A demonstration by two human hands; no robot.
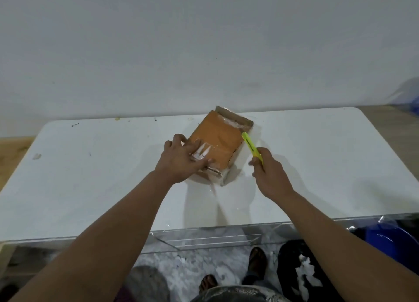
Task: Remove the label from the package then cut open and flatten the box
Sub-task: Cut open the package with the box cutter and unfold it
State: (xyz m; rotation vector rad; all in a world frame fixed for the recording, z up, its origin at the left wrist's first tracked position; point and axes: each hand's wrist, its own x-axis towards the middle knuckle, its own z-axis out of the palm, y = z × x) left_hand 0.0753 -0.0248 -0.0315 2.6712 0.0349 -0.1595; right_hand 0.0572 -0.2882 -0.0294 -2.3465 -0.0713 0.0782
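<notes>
Both bare arms reach forward from the bottom corners and draw closer together toward the hands. The left hand (181,160) lies palm down, its back toward the camera, fingers spread and pointing up and to the right; the fingers press flat on the box (217,140), the thumb on the near side. Its wrist is nearly straight with the forearm. The right hand (271,173) is curled into a fist around the rear end of a yellow-green cutter (251,147), knuckles toward the left, the thumb side uppermost. That wrist bends slightly inward. The hands are apart, level with each other.
</notes>
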